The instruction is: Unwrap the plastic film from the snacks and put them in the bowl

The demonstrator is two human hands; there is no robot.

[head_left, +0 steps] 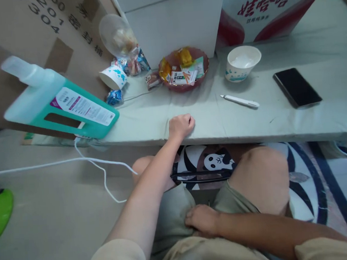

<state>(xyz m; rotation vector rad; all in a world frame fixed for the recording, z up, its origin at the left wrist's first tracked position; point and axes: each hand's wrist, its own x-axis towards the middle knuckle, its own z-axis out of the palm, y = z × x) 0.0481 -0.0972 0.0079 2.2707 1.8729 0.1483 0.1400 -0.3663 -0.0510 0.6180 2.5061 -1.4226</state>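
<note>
Matt cloth table cover, glossy plastic jug

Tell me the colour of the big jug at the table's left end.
Teal jug with a white label, head view.

Left hand fisted on table edge; right hand on lap.

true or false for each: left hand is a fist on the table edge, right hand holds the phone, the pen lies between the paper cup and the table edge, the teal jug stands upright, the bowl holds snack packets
1. The left hand rests closed on the table edge. True.
2. The right hand holds the phone. False: it rests on the lap; the phone lies alone on the table.
3. The white pen lies between the paper cup and the near edge. True.
4. The teal jug stands upright. False: it lies on its side.
5. The brown bowl holds snack packets. True.
</note>
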